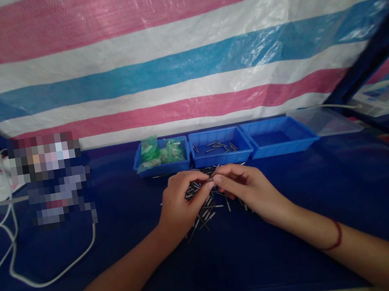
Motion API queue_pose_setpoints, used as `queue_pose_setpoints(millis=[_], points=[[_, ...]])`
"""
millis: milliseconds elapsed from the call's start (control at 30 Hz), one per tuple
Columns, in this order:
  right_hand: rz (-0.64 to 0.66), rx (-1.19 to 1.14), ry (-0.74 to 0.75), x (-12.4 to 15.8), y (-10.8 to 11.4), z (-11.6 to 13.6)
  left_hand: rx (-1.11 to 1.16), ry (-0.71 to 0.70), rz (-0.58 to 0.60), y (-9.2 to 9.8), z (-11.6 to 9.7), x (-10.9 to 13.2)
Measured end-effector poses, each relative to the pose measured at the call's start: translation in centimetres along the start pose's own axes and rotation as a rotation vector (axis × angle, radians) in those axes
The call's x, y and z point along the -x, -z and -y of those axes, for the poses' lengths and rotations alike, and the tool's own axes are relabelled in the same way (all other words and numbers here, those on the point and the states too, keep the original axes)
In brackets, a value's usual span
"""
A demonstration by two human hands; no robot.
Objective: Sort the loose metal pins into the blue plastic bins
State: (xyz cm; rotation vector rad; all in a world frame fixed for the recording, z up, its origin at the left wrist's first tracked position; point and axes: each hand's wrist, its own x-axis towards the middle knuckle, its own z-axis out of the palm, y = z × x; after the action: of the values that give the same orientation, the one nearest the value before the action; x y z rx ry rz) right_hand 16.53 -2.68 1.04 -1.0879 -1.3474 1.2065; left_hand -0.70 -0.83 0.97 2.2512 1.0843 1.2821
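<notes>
one thin metal pin (211,179) is noted at the meeting point of the two hands, just above a loose pile of similar pins (206,206). its visible part is short and mostly covered by fingertips; as far as can be judged, its long axis runs crosswise, from one hand toward the other. neither hand is plainly nearer: the left hand (179,199) reaches it from the left and the right hand (255,187) from the right, the fingertips all but touching.

state of hands: the left thumb and forefinger pinch at the pin's left side; the right thumb and forefinger pinch at its right side. the remaining right fingers curl beneath and are partly hidden. whether either palm contains anything further cannot be told.

the pile lies on the blue table (214,270), under and between the hands, its pins pointing in many directions. just beyond it, three blue trays stand side by side. the left tray (163,170) holds green bags (149,151); the middle tray (223,158), straight ahead of the fingertips, holds a few scattered pins; the right tray (283,147) is beside it, with a clear plastic sheet (331,120) at its far side.

further out, a white cable (41,285) loops at the left, near a patch blurred beyond identification. a striped sheet (168,73) hangs behind. a dark red bracelet (337,233) circles the right wrist.
</notes>
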Motion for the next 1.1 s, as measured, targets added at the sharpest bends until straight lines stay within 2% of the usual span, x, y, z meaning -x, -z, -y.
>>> queue_pose_setpoints(millis=[133, 300, 467, 767, 967, 1100], points=[[0.047, 0.006, 0.032, 0.2, -0.2, 0.2, 0.021, -0.010, -0.031, 0.1, -0.2, 0.1], [-0.032, -0.008, 0.130, 0.3, -0.3, -0.4, 0.028, -0.038, -0.036, 0.4, -0.2, -0.1], [-0.070, 0.049, 0.218, 0.7, -0.3, -0.7, 0.015, -0.113, 0.001, 0.5, -0.1, -0.3], [-0.055, 0.170, 0.367, 1.3, -0.3, 0.2, 0.067, -0.130, 0.053, 0.3, 0.2, -0.2], [-0.113, 0.483, 0.550, 0.9, 0.5, 1.2, 0.085, -0.080, 0.190, 0.2, -0.1, -0.2], [-0.291, 0.680, 0.669, -1.6, 2.5, 1.2, 0.065, -0.004, 0.210, 0.0, 0.0, 0.0]])
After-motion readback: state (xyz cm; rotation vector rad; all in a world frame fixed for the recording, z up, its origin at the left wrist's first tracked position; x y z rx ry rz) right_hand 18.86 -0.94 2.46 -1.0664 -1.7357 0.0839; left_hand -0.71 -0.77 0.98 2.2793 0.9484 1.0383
